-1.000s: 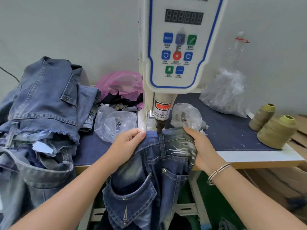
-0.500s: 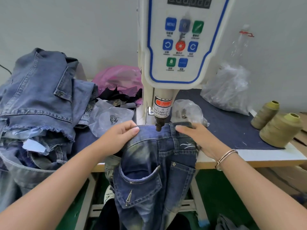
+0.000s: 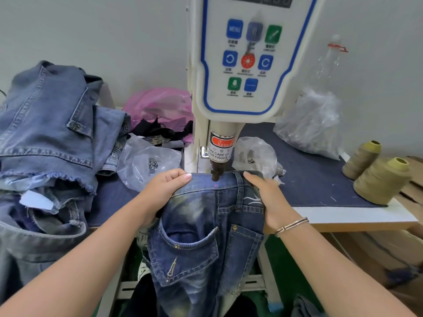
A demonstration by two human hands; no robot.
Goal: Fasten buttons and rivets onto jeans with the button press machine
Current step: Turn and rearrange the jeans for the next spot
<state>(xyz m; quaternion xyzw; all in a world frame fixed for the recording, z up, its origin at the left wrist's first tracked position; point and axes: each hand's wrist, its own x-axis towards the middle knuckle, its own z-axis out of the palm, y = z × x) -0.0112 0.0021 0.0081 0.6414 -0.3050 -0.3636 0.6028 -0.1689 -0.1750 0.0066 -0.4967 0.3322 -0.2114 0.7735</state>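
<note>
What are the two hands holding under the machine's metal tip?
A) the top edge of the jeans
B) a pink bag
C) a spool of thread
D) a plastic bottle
A: the left hand and right hand both grip the waistband of the jeans, spread right below the metal tip.

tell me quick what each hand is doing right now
Left hand: fingers curled, gripping the jeans' waistband left of the press head.
Right hand: gripping the waistband at the belt loop.
</note>
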